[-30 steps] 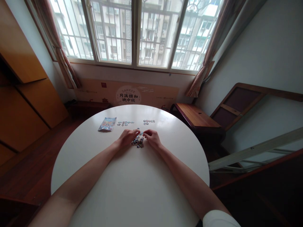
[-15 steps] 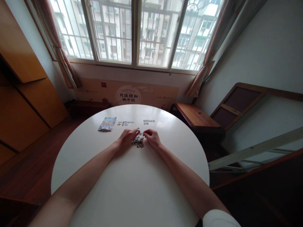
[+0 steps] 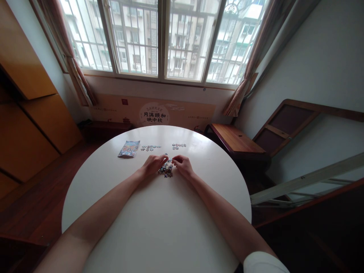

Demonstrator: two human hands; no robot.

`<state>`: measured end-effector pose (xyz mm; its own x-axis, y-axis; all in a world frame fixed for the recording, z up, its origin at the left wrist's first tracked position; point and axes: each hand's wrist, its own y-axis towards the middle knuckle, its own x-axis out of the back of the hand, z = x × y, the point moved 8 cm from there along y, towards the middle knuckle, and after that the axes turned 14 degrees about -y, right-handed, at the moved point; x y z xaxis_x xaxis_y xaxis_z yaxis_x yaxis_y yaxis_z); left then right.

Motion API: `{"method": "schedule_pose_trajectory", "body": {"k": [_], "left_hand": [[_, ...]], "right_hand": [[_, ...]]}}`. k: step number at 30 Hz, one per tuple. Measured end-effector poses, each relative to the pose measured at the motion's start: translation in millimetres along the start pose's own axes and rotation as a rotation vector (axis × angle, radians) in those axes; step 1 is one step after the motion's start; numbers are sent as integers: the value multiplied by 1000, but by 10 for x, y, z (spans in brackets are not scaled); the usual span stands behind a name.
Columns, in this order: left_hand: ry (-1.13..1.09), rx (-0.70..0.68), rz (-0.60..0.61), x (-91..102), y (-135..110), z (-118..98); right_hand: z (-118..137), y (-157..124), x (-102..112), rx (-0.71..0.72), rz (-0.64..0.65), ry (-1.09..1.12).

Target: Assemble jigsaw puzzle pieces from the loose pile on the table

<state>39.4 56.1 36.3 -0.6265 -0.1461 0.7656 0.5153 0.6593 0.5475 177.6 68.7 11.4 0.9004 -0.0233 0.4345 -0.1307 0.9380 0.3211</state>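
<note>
A small heap of loose jigsaw puzzle pieces lies between my two hands on the round white table. My left hand rests at the heap's left side, its fingers drawn together over the upper pieces. One dark piece shows just past its fingertips; whether they grip it is unclear. On the right side my right hand has its fingers curled in, with the tips at the heap's edge. Anything pinched there is too small to make out. Beyond the hands lie two groups of pieces, a left group and a right group.
A colourful printed packet lies at the table's far left. Past the table's rim stand a wooden bench at the right and a printed panel below the window. Orange cabinets line the left side.
Both hands stay in nearly the same place at the heap. Only slight finger movement shows; the groups of pieces and the packet have not moved.
</note>
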Motion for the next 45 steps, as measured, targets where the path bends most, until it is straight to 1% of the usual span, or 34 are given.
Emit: {"method": "schedule_pose_trajectory", "body": {"k": [12, 26, 36, 42, 45], "left_hand": [[-35, -15, 6, 21, 2, -41], [-56, -24, -10, 48, 0, -61], [-44, 0, 3, 45, -7, -50], [-50, -13, 9, 44, -5, -58], [-62, 2, 15, 38, -5, -46]], "right_hand": [[-9, -6, 6, 23, -29, -44], [39, -18, 4, 3, -4, -29], [12, -12, -17, 14, -4, -35], [19, -19, -15, 26, -14, -85], [15, -24, -30, 29, -12, -107]]}}
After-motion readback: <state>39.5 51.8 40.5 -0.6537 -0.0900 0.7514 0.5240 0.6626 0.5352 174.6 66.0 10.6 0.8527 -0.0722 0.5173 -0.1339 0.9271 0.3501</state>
